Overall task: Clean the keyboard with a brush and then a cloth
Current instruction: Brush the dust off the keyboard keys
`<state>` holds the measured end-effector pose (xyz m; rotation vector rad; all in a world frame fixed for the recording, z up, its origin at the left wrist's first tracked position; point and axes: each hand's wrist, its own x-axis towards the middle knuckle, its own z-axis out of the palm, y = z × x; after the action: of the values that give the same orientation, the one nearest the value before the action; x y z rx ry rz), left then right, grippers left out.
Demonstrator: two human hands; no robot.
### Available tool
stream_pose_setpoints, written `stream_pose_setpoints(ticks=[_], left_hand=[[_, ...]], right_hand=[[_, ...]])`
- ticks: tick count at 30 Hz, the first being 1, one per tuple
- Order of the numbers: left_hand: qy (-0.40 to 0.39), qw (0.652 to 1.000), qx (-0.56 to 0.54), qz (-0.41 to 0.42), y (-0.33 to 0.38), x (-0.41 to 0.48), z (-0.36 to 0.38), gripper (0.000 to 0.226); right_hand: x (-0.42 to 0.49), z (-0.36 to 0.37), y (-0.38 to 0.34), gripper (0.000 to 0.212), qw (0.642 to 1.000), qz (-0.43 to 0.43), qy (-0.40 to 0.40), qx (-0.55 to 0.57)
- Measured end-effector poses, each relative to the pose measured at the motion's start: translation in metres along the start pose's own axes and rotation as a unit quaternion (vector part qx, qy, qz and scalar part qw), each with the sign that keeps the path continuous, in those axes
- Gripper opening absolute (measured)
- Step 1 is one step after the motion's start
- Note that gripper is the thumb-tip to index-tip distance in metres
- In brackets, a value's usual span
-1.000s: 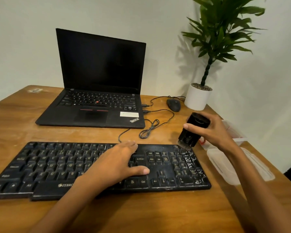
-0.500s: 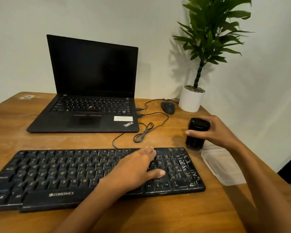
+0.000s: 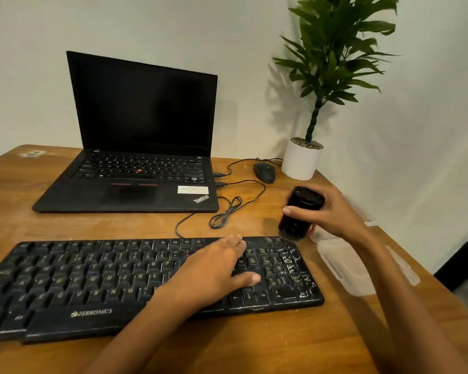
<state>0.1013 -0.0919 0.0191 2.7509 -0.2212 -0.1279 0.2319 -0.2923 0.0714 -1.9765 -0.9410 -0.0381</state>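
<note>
A black Zebronics keyboard (image 3: 92, 279) lies across the front of the wooden desk (image 3: 254, 346). My left hand (image 3: 214, 273) rests flat on its right half, fingers straight and thumb out. My right hand (image 3: 333, 211) grips a stubby black brush (image 3: 297, 211) upright, bristles down, at the keyboard's far right corner just above the number pad. Whether the bristles touch the keys is unclear. No cloth is visible.
An open black laptop (image 3: 135, 147) sits behind the keyboard, with coiled cables (image 3: 227, 211) and a black mouse (image 3: 265, 172) to its right. A potted plant (image 3: 303, 160) stands in the back corner. Clear plastic containers (image 3: 346, 268) lie by the desk's right edge.
The brush dipped toward the desk beside the keyboard's far right corner, then rose slightly to hover over that corner. My left hand stayed on the keyboard's right half.
</note>
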Motion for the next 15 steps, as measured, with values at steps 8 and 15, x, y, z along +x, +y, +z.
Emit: stream_pose_setpoints(ticks=[8,15], left_hand=[[-0.003,1.000,-0.001,0.002,-0.001,0.000,0.000,0.076],[-0.006,1.000,0.006,0.000,-0.001,0.000,0.000,0.077]], right_hand=[[-0.001,0.001,0.009,0.047,0.999,0.021,-0.040,-0.004],[0.006,-0.001,-0.002,0.031,0.996,0.004,-0.085,0.037]])
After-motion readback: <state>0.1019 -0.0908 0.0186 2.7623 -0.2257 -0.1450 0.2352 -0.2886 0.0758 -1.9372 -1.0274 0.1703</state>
